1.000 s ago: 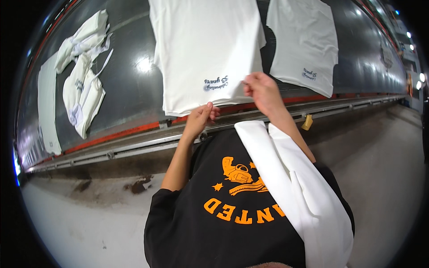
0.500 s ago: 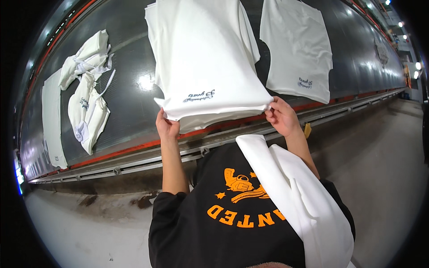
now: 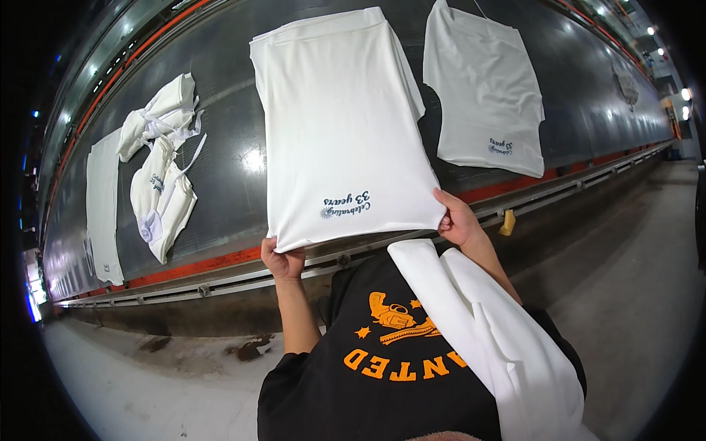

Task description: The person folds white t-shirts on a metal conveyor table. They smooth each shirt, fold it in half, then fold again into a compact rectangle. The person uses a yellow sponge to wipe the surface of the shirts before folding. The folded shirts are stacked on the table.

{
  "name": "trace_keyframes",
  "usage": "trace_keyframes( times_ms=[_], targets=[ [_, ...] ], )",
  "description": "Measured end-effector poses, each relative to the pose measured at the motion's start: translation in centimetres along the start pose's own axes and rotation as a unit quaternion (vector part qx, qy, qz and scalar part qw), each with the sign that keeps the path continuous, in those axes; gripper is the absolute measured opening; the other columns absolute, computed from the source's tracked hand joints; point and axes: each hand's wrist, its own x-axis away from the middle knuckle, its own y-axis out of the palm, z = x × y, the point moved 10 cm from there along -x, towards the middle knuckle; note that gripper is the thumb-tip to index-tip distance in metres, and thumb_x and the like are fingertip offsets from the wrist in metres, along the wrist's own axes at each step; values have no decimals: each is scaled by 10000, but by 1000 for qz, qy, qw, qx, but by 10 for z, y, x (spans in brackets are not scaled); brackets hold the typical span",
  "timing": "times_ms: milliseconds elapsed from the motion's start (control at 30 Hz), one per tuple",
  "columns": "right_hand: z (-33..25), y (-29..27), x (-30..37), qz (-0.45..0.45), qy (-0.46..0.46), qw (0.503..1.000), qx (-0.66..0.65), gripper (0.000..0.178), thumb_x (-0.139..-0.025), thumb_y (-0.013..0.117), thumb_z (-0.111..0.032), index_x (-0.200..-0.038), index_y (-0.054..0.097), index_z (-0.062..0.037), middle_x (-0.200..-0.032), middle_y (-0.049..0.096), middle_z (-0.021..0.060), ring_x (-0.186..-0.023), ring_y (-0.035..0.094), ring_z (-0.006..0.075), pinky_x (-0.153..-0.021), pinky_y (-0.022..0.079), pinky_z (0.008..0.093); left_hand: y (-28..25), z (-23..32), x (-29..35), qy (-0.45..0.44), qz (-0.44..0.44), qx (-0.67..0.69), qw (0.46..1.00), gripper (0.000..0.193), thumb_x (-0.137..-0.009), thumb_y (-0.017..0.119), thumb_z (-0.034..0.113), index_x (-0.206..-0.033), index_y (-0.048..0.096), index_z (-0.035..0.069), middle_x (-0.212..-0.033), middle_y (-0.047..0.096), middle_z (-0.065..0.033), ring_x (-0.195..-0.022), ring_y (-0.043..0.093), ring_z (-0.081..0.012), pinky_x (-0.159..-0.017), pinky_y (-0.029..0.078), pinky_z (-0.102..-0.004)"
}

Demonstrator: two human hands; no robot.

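Between my hands a white fabric panel [image 3: 346, 147] with a small dark print near its hem is stretched taut, its near edge past the table's front. My left hand [image 3: 283, 260] pinches its near left corner. At the near right corner, my right hand [image 3: 456, 219] has its fingers closed on the cloth. The panel's far part lies over more white cloth, whose edges peek out at the far side. Another white panel [image 3: 482, 95] with a similar print lies flat to the right. A folded white cloth [image 3: 493, 323] hangs over my right shoulder.
On the left of the long dark table [image 3: 228, 132] lie crumpled white pieces [image 3: 163, 198] and a narrow folded white strip [image 3: 103, 213]. A metal rail [image 3: 228, 283] runs along the front edge. A small yellow object [image 3: 507, 223] sits at that rail, right of my right hand.
Both hands have drawn the panel's near edge toward me, past the table edge. The cloth has flattened and tightened, and its print faces up more fully.
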Motion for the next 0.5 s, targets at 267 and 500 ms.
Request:
trace_keyframes(
  times_ms=[267, 500],
  targets=[
    [-5, -8, 7, 6, -12, 1000, 8, 173, -941, 687, -244, -898, 627, -87, -634, 579, -48, -389, 417, 23, -343, 300, 186, -7, 18, 11, 3, -42, -80, 996, 291, -874, 518, 248, -1051, 655, 62, -893, 700, -30, -740, 649, -174, -708, 542, -351],
    [-173, 41, -15, -5, -177, 984, 9, 153, -920, 735, -221, -911, 624, -115, -682, 543, -12, -544, 535, 119, -483, 448, 262, 173, 95, -64, 199, -4, -400, 895, 309, -1030, 480, 297, -1119, 582, 20, -1066, 645, -107, -967, 639, -225, -863, 503, -415]
  ],
)
